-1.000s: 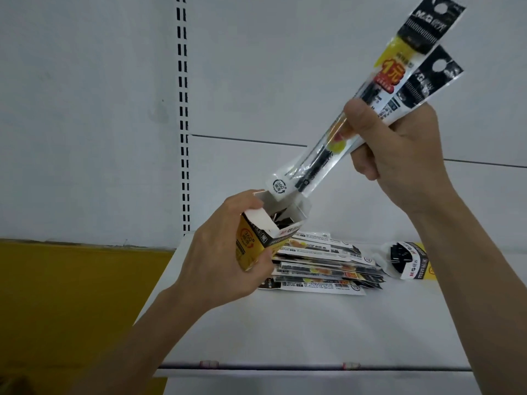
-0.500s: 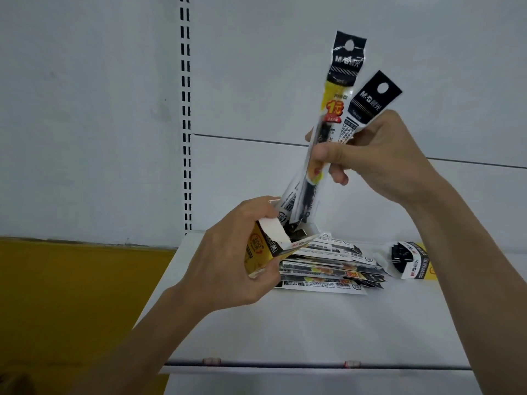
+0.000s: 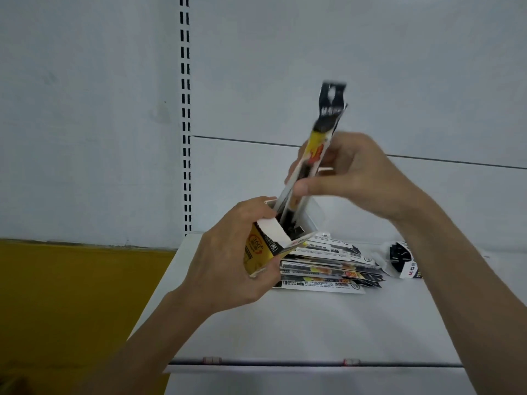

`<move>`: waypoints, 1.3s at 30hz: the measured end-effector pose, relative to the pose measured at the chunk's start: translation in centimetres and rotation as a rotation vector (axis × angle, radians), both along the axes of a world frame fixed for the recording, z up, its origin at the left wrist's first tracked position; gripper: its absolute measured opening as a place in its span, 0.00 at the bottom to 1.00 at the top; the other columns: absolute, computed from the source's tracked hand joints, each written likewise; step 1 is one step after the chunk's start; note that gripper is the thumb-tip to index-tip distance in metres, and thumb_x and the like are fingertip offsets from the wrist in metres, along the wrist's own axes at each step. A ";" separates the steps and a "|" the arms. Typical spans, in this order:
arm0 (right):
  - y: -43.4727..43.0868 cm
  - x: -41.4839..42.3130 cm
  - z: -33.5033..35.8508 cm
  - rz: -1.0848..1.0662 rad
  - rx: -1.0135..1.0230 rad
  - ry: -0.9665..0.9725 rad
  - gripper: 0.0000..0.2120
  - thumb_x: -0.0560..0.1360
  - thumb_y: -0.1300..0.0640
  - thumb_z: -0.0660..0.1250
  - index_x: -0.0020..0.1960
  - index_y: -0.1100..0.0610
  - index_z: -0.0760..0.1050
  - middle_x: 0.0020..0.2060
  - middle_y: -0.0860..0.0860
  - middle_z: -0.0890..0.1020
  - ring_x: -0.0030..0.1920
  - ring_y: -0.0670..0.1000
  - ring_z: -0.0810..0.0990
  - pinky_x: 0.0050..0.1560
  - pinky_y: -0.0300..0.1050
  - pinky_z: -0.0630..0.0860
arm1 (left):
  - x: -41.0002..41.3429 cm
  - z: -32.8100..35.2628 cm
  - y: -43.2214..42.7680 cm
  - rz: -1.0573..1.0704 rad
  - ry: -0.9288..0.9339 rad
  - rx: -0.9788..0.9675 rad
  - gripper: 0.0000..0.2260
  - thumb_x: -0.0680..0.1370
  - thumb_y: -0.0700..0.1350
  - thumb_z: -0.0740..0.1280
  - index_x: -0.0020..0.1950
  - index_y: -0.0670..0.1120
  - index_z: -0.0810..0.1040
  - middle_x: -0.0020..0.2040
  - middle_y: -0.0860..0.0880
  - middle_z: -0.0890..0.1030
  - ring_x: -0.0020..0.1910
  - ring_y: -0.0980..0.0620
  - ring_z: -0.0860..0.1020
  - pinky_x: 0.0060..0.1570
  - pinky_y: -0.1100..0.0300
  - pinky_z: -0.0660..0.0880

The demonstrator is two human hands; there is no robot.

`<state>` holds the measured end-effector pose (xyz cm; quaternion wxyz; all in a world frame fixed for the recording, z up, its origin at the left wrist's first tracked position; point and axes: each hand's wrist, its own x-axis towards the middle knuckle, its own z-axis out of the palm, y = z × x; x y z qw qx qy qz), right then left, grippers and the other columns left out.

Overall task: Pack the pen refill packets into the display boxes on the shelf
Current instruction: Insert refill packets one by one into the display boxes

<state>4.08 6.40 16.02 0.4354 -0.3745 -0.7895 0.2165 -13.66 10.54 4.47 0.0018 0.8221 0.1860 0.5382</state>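
Note:
My left hand (image 3: 228,260) grips a small yellow and white display box (image 3: 263,246) above the shelf, its top flaps open. My right hand (image 3: 350,178) pinches long pen refill packets (image 3: 322,138) with black headers; they stand nearly upright with their lower ends inside the box's opening. The packets are blurred. A pile of several more refill packets (image 3: 328,266) lies flat on the white shelf (image 3: 313,323) just behind and right of the box.
Another display box (image 3: 402,262) lies on its side at the right, partly hidden by my right forearm. A slotted upright (image 3: 185,115) runs up the white back wall. The shelf's front edge (image 3: 285,363) is near me; a yellow surface (image 3: 71,295) lies left.
My right hand has swung the packets from slanted and high to nearly upright and pushed their lower ends down into the box. My left hand keeps holding the box.

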 end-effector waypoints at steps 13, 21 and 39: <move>0.6 -1.1 -1.8 -0.353 0.076 -0.052 0.20 0.60 0.57 0.79 0.48 0.47 0.75 0.40 0.43 0.79 0.40 0.40 0.79 0.41 0.37 0.75 | 0.2 0.1 0.0 0.097 -0.078 -0.081 0.26 0.65 0.54 0.65 0.60 0.52 0.61 0.57 0.58 0.68 0.53 0.66 0.66 0.48 0.82 0.65; 0.4 -0.1 -1.7 -0.283 0.222 0.162 0.09 0.67 0.60 0.75 0.45 0.52 0.79 0.45 0.46 0.80 0.48 0.47 0.78 0.54 0.47 0.75 | 0.1 0.2 0.3 0.139 -0.116 -0.135 0.27 0.65 0.55 0.67 0.60 0.55 0.60 0.54 0.67 0.65 0.54 0.67 0.65 0.46 0.84 0.64; 3.1 4.0 -8.0 -0.540 -0.276 -0.586 0.09 0.70 0.55 0.72 0.49 0.49 0.77 0.43 0.46 0.79 0.44 0.46 0.77 0.40 0.32 0.71 | -0.3 0.3 1.2 0.167 -0.230 -0.293 0.26 0.68 0.49 0.71 0.55 0.63 0.57 0.49 0.68 0.69 0.47 0.71 0.73 0.37 0.76 0.69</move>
